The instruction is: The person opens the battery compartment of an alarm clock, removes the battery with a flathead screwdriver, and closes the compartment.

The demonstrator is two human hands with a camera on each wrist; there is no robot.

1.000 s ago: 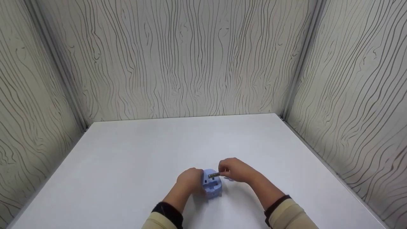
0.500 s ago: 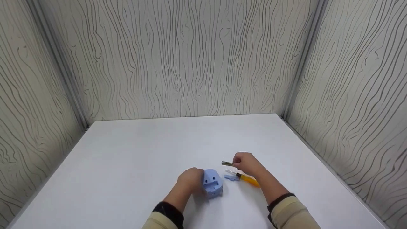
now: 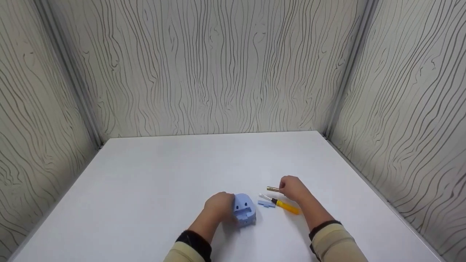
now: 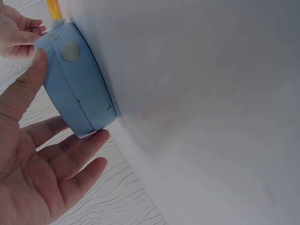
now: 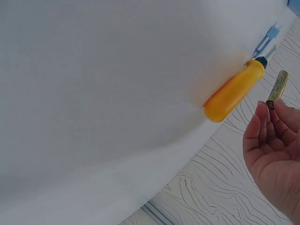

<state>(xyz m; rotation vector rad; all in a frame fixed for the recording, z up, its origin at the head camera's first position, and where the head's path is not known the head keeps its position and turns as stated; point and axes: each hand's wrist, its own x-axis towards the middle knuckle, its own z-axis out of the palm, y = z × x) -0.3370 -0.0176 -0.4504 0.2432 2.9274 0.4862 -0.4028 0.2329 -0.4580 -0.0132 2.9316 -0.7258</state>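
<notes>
On the table, my left hand (image 3: 219,204) holds a light-blue rounded plastic device (image 3: 243,201) at its left side. An empty battery compartment shows in its top face, with two dark holes beyond it. The left wrist view shows the thumb on one side of the device (image 4: 77,84) and fingertips on its end. To the right, my right hand (image 3: 293,188) pinches a small gold battery (image 3: 273,189) by one end, the other end pointing left. In the right wrist view the battery (image 5: 278,87) stands out from thumb and fingertips.
Between the hands lies a small light-blue battery cover (image 3: 266,203). Close beside it is a screwdriver (image 3: 287,207) with a yellow handle, its tip to the left. The white table (image 3: 164,171) is bounded by wood-patterned panels (image 3: 218,72) at the back and sides.
My right hand has carried the battery from over the device to the right, past the screwdriver and cover, which were largely hidden before. The left hand and device have stayed put.
</notes>
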